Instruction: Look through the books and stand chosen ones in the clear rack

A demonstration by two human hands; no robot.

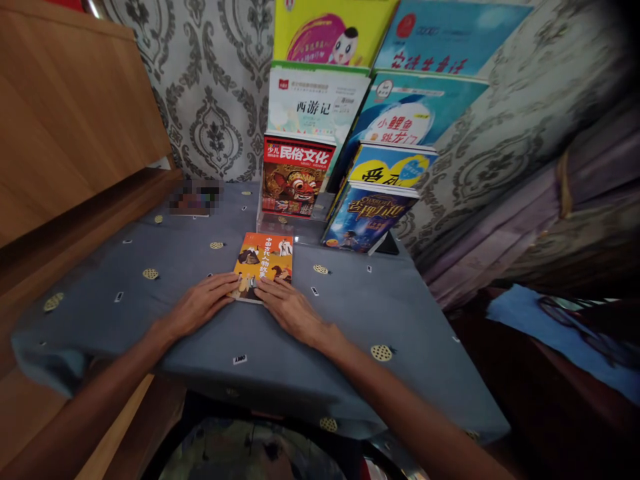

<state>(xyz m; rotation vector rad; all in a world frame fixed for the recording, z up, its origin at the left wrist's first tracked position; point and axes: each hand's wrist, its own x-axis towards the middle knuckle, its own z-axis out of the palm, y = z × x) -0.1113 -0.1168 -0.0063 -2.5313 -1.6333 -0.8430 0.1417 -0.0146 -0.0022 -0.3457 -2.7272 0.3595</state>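
Note:
An orange book (267,260) with Chinese lettering and small painted figures lies closed on the blue-grey tablecloth (320,347). My left hand (203,305) rests at its lower left edge, fingers stretched toward the cover. Across the lower right of the cover lie the extended fingers of my right hand (289,308). Neither hand grips the book; both lie flat. Behind it, a book with a red title band and a mask picture (295,180) stands in a clear display rack (290,229). To the right of that stands a dark blue book (367,217).
Taller books rise in tiers at the back, including a white one (315,100), a yellow one (330,33) and a teal one (425,107). A wooden cabinet (75,113) flanks the table's left. Glasses (575,320) lie on a blue cloth (525,320) at right.

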